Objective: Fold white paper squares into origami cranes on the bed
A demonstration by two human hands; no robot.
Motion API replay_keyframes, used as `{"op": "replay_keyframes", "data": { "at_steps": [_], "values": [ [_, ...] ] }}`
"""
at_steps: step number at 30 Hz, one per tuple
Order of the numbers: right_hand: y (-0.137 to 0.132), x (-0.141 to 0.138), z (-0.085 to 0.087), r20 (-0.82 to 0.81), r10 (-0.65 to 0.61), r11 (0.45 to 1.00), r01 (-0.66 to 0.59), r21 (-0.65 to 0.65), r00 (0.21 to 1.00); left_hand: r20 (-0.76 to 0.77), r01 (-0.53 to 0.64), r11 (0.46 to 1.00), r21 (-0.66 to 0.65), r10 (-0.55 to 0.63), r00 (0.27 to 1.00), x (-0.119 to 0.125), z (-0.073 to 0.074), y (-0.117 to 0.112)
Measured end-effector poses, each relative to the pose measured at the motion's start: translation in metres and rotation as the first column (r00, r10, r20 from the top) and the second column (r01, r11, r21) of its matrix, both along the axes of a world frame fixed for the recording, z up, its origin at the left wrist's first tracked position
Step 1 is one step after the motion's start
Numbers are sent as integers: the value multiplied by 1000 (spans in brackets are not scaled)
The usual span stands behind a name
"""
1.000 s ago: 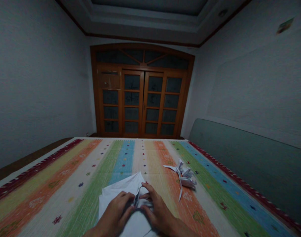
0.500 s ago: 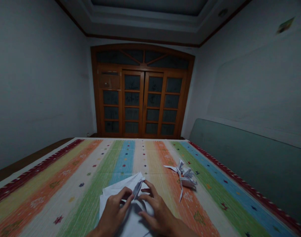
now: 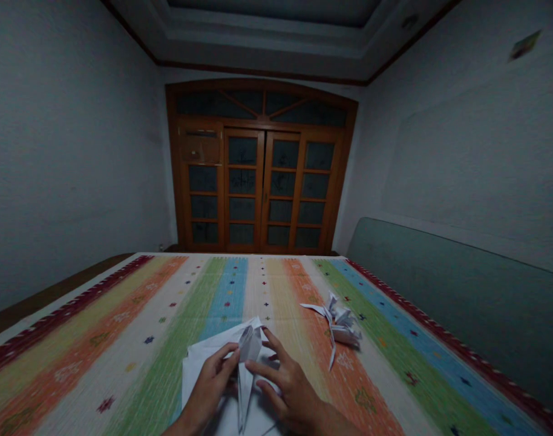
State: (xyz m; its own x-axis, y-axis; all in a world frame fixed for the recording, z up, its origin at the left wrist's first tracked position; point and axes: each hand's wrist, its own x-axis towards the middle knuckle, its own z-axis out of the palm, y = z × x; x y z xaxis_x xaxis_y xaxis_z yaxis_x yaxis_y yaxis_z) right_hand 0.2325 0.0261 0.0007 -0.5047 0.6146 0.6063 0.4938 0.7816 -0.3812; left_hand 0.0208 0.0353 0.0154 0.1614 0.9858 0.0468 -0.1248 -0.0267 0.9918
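Note:
Between my hands is a narrow folded paper piece (image 3: 245,381), white, with a pointed lower end and an opened fold at its top. My left hand (image 3: 213,378) pinches its left edge with thumb and fingertips. On the opposite side, my right hand (image 3: 288,381) holds the piece, its thumb and index finger against the upper right edge. Under both hands lies a stack of white paper sheets (image 3: 192,369), partly covered by the hands and the piece.
A cluster of folded white paper figures (image 3: 342,324) sits on the striped tablecloth (image 3: 167,339), right of my hands. Beyond the table's far edge stand wooden doors with glass panes (image 3: 265,188). A pale green panel (image 3: 440,266) runs along the right wall.
The folded paper has turned from a slanted, edge-on view to nearly upright, showing its broad face and long lower point. Both hands stay close to the same place with fingers shifted slightly.

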Motion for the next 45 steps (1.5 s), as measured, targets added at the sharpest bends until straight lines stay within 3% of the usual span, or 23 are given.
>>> {"op": "replay_keyframes", "data": {
  "at_steps": [5,12,19,26,32,38,41,45],
  "values": [
    [-1,-2,3,12,-4,1000,4,23,1000,28,51,998,27,-51,998,1,-5,-2],
    [2,-4,5,-228,9,998,4,56,974,31,71,995,72,-73,997,6,-8,-12],
    [3,-4,2,-288,-37,999,34,-17,957,81,138,990,38,-141,987,10,-17,-11],
    [4,-7,-2,-369,-47,999,38,-32,928,-68,245,953,180,-236,969,11,-7,-13],
    [-1,-13,-4,-318,-61,995,30,-100,946,-196,199,967,160,-167,966,11,-4,-17],
    [-1,-19,-4,-400,-157,972,70,-226,903,-161,140,979,145,-117,980,8,-2,-15],
    [-2,-24,3,-483,-163,925,-37,-378,860,-127,116,979,167,-95,987,6,-2,-12],
    [-5,-27,16,-585,-50,803,-315,-505,810,-128,80,969,234,-50,990,4,2,-10]
  ]
}}
